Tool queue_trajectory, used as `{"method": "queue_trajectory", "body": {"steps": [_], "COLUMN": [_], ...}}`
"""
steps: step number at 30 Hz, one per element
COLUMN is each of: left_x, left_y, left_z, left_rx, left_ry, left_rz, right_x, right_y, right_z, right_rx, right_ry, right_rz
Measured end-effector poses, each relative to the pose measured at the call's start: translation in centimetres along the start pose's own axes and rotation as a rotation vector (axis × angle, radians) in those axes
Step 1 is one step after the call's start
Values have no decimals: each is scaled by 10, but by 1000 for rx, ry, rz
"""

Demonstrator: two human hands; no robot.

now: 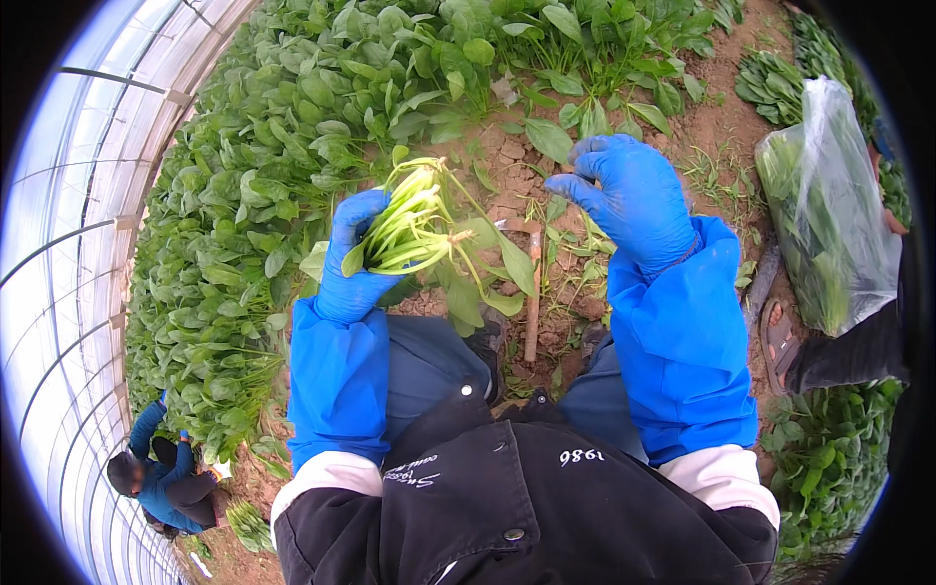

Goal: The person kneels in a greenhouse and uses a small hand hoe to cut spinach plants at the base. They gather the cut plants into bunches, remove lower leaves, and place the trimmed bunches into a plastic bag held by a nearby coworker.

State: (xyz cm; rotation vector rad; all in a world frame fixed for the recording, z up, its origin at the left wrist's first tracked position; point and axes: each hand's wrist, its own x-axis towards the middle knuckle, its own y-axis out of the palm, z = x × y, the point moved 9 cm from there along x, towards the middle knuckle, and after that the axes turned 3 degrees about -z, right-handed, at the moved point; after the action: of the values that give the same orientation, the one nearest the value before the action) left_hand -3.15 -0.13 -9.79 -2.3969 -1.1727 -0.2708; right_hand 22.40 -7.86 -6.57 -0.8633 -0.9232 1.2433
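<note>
My left hand, in a blue glove, grips a bunch of spinach by its pale stems. The cut root ends point up and to the right, and some leaves hang loose below them. To the right, my right hand, also gloved in blue, is raised over the soil. Its fingers are bent, a gap shows between thumb and fingers, and nothing is visible in it. Between my feet lies a short hand tool with a wooden handle. Its metal head, partly hidden by leaves, looks like a sickle or small hoe.
Dense growing spinach fills the left and far side. Cut leaves litter the soil. At right, a person's sandalled foot is beside a clear plastic bag of greens. Another person crouches lower left, near a bundle of greens.
</note>
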Motion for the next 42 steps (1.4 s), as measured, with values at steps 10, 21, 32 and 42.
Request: {"method": "queue_trajectory", "body": {"steps": [10, 21, 32, 42], "left_x": [-2, -3, 1, 3], "left_y": [12, 17, 10, 1], "left_z": [7, 9, 10, -4], "left_rx": [61, 54, 133, -161], "left_ry": [-73, -113, -48, -22], "left_rz": [91, 141, 127, 71], "right_x": [-3, 4, 7, 11], "right_y": [1, 29, 13, 4], "right_z": [79, 81, 62, 12], "right_rx": [743, 905, 1373, 1121], "right_ry": [-479, -415, -332, -68], "right_rz": [-248, 25, 216, 43]}}
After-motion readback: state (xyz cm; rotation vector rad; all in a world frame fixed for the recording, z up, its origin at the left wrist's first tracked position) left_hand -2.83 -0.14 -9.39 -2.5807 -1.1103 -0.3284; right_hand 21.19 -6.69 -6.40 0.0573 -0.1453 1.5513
